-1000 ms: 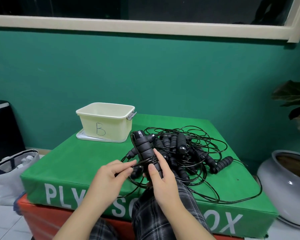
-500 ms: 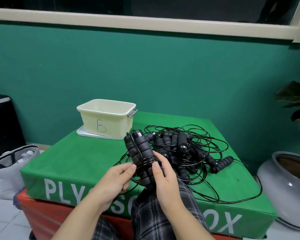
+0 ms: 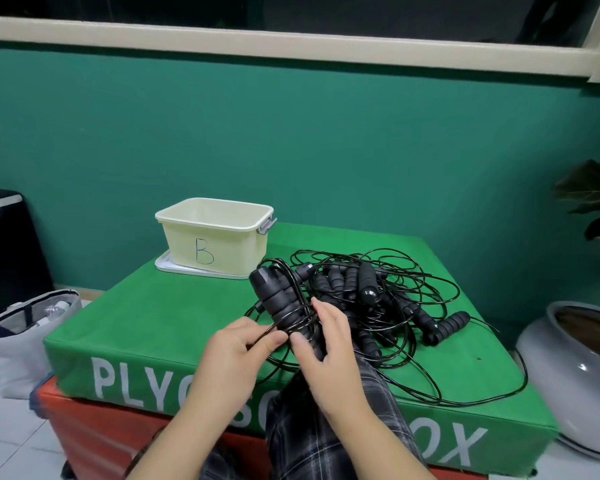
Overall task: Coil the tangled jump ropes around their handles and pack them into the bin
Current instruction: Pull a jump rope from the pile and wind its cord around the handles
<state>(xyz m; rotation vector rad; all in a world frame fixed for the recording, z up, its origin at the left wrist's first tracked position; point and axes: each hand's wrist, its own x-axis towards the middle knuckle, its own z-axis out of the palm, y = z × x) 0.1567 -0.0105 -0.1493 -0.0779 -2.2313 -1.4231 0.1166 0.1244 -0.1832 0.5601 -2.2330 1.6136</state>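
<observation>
A pair of black foam jump-rope handles [image 3: 274,294] stands tilted above the green plyo box [image 3: 146,317], held at the lower end by my right hand [image 3: 326,337]. Thin black cord is wound around their middle. My left hand [image 3: 236,348] pinches that cord [image 3: 269,332] just left of the handles. Behind and to the right lies a tangled heap of more black ropes and handles [image 3: 378,299]. The cream bin marked "B" [image 3: 215,244] sits empty on its lid at the back left of the box.
A loose cord loop [image 3: 482,393] trails toward the box's front right edge. A grey pot [image 3: 568,368] stands on the floor at the right, a grey bag [image 3: 25,334] and a black case at the left. My checked trouser leg is below my hands.
My left hand has carried the cord round the handles, adding a turn, and now pinches it at their lower left. The handles tilted slightly further left. The view has shifted a little.
</observation>
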